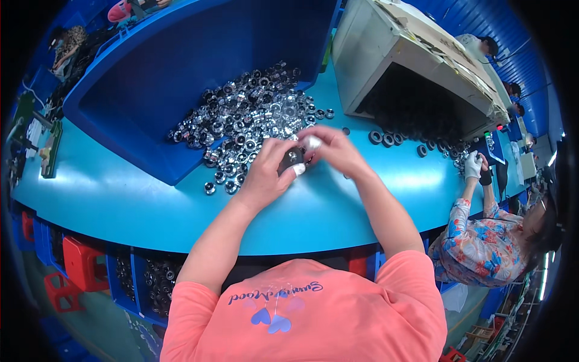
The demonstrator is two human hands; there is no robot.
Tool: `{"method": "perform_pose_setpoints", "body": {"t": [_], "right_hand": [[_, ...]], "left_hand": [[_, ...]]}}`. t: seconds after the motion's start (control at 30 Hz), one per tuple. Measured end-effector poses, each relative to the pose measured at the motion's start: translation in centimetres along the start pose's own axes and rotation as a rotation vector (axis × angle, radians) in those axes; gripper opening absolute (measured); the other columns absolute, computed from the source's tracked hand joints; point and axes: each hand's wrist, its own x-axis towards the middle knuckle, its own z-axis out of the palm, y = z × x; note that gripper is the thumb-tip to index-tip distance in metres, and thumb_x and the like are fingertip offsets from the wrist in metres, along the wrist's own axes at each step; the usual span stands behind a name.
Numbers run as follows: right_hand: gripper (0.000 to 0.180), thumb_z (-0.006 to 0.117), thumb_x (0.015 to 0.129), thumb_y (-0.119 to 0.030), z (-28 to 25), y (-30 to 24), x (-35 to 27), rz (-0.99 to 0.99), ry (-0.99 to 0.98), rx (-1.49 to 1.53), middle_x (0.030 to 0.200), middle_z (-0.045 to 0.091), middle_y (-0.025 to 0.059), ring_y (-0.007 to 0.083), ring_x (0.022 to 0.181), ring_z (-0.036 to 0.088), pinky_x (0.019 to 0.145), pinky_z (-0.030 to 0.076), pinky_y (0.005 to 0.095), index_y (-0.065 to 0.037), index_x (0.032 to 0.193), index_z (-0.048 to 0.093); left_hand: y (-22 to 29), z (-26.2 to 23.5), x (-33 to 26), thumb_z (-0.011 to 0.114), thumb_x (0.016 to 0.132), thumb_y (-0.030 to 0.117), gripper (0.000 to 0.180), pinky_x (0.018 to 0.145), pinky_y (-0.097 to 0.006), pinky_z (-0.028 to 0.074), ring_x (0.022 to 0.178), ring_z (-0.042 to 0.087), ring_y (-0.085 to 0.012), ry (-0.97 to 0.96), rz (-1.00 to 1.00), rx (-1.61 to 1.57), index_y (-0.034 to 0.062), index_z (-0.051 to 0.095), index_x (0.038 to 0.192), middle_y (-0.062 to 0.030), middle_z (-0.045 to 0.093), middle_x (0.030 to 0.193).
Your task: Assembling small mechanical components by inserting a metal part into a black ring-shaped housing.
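Observation:
My left hand (265,175) is closed around a short black cylindrical part (292,158), held above the table just in front of a heap of shiny metal-and-black round parts (253,108). A white cover (299,169) shows at the tip of its thumb. Right beside the black part is my right hand (336,151), its fingers bent and smeared by motion. A whitish, silvery spot (312,143) shows at those fingers; whether it is a finger cover or a held piece, I cannot make out.
The heap spills from a tipped blue bin (139,90) onto the turquoise table (151,211). At right stands a worn pale box (368,54), open at the front, with black rings (386,139) by it. A co-worker in a floral shirt (482,247) works at the far right, one hand gloved.

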Motion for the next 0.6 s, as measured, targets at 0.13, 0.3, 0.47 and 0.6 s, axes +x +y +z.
{"method": "perform_pose_setpoints", "body": {"t": [0.13,0.3,0.47,0.6], "right_hand": [[0.037,0.059,0.088,-0.007,-5.6,3.6,3.8,-0.375,0.58,-0.937,0.125,0.066,0.0189,0.0421,0.11,0.064,0.095,0.052,0.0472,-0.005,0.124,0.067],[0.037,0.059,0.085,-0.002,-6.2,5.1,5.3,-0.297,0.543,-1.053,0.118,0.067,0.0187,0.0394,0.106,0.065,0.092,0.054,0.0479,-0.007,0.121,0.068],[0.031,0.063,0.083,0.0,-6.0,5.0,4.3,-0.311,0.581,-1.035,0.107,0.067,0.0175,0.0368,0.096,0.068,0.086,0.055,0.046,-0.007,0.113,0.072],[0.028,0.069,0.084,-0.004,-2.8,0.4,0.8,-0.248,0.543,-0.798,0.104,0.069,0.0138,0.0268,0.085,0.07,0.08,0.057,0.0375,-0.006,0.112,0.071]], "left_hand": [[0.8,-0.2,0.4,0.082,0.078,0.011,0.046,0.063,-0.027,0.05,0.073,0.058,-0.0151,0.049,-0.047,0.01,0.0053,0.066,0.121,-0.0069,0.06,0.101],[0.5,-0.2,0.1,0.086,0.076,0.016,0.047,0.058,-0.025,0.047,0.066,0.053,-0.0116,0.093,-0.022,0.073,0.007,0.068,0.118,-0.0042,0.06,0.097],[0.3,-0.1,-0.1,0.088,0.073,0.017,0.047,0.056,-0.025,0.045,0.064,0.051,-0.0106,0.124,0.002,0.125,0.0074,0.068,0.115,-0.0034,0.059,0.096],[0.6,0.0,0.0,0.09,0.071,0.018,0.049,0.055,-0.024,0.045,0.064,0.05,-0.01,0.145,0.035,0.149,0.0072,0.068,0.113,-0.0029,0.059,0.094]]}}
